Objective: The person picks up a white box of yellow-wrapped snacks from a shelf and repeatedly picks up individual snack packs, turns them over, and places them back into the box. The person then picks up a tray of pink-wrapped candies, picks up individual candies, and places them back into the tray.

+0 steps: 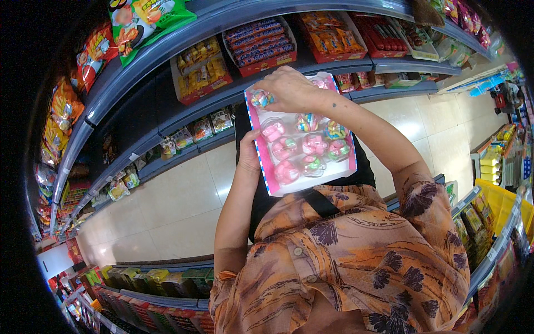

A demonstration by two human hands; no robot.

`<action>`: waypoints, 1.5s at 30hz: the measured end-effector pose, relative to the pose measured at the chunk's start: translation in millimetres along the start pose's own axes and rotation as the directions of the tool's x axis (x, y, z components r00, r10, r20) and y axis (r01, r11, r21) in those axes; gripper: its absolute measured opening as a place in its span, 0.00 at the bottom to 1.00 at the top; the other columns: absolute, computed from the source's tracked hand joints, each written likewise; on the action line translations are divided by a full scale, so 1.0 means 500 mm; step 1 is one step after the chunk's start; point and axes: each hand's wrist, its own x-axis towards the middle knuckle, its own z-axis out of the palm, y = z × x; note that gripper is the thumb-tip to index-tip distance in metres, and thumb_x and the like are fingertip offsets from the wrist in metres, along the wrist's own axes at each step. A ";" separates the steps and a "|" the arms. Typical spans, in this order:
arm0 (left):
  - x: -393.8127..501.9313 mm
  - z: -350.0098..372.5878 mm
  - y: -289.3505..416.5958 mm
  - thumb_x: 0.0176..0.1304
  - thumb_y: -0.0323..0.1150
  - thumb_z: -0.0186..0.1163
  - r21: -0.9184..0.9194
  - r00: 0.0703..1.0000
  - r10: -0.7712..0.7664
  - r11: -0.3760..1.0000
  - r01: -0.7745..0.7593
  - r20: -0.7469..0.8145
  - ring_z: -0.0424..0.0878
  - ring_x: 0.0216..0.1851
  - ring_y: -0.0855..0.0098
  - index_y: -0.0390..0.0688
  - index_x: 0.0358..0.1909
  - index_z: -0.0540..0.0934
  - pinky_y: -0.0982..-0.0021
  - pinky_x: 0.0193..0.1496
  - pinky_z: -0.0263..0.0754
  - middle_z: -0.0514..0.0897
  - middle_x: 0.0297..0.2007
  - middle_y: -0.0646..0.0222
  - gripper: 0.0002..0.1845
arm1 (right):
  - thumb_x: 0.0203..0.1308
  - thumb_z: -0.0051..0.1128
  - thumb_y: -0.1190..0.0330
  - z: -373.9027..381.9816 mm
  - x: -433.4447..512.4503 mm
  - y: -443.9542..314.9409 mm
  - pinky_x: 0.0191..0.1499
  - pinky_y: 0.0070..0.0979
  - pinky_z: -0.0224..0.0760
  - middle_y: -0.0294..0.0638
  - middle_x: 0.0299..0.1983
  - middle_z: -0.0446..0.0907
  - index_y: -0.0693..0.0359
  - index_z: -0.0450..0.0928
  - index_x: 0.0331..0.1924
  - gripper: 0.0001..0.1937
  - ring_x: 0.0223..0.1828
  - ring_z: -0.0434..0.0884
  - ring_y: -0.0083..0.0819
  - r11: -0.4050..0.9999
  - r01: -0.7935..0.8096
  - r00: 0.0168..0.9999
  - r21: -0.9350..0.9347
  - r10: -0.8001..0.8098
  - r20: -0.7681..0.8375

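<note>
An open cardboard display box (329,175), white inside with pink side walls and a blue-striped rim, is tilted in front of my torso. My left hand (249,152) grips its left wall, thumb over the rim. Inside sit several clear plastic balls of candy, such as a pink one (286,172) and a pink-and-green one (284,147). My right hand (288,89) reaches across the far end, its fingers around a ball of multicoloured candy (262,99) in the far left corner. The hand partly hides the balls beneath it.
Beyond the box runs a dark shelf (146,89) with open cartons of yellow packets (202,71), blue-wrapped sticks (260,41) and orange packets (331,37). Bagged snacks (152,25) fill the upper shelf. Behind me stand more shelves with boxed goods (158,277) and a yellow bin (505,204).
</note>
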 end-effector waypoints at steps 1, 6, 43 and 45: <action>0.001 -0.001 0.000 0.49 0.37 0.58 0.003 1.000 0.001 1.000 0.000 -0.012 0.79 0.48 0.57 0.33 0.54 0.71 0.56 0.56 0.73 0.79 0.47 0.53 0.30 | 0.46 0.65 0.57 0.001 0.001 0.002 0.56 0.38 0.63 0.47 0.41 0.81 0.59 0.77 0.52 0.27 0.46 0.78 0.44 1.000 0.021 1.000 0.018 -0.021 -0.015; 0.002 -0.005 0.001 0.48 0.37 0.58 -0.018 0.999 -0.021 1.000 0.022 0.048 0.79 0.49 0.56 0.33 0.56 0.70 0.57 0.56 0.73 0.79 0.48 0.52 0.31 | 0.47 0.64 0.53 -0.039 -0.015 0.060 0.50 0.36 0.68 0.48 0.43 0.82 0.61 0.78 0.51 0.28 0.44 0.81 0.44 0.984 0.102 0.973 0.146 -0.068 -0.220; 0.004 0.006 0.002 0.48 0.38 0.57 0.046 0.998 0.047 0.998 -0.048 0.037 0.78 0.50 0.57 0.36 0.57 0.69 0.56 0.56 0.74 0.78 0.50 0.53 0.32 | 0.47 0.62 0.61 -0.016 -0.084 -0.068 0.53 0.40 0.68 0.47 0.51 0.78 0.60 0.77 0.49 0.23 0.50 0.77 0.43 0.972 0.179 0.981 0.149 -0.188 0.046; 0.007 0.002 0.001 0.48 0.41 0.57 0.087 0.999 0.047 0.995 -0.047 -0.005 0.77 0.52 0.55 0.36 0.58 0.68 0.53 0.58 0.71 0.77 0.51 0.53 0.34 | 0.47 0.63 0.61 -0.020 -0.080 -0.071 0.52 0.41 0.70 0.48 0.49 0.79 0.60 0.77 0.49 0.23 0.49 0.77 0.44 0.974 0.147 0.982 0.172 -0.164 0.088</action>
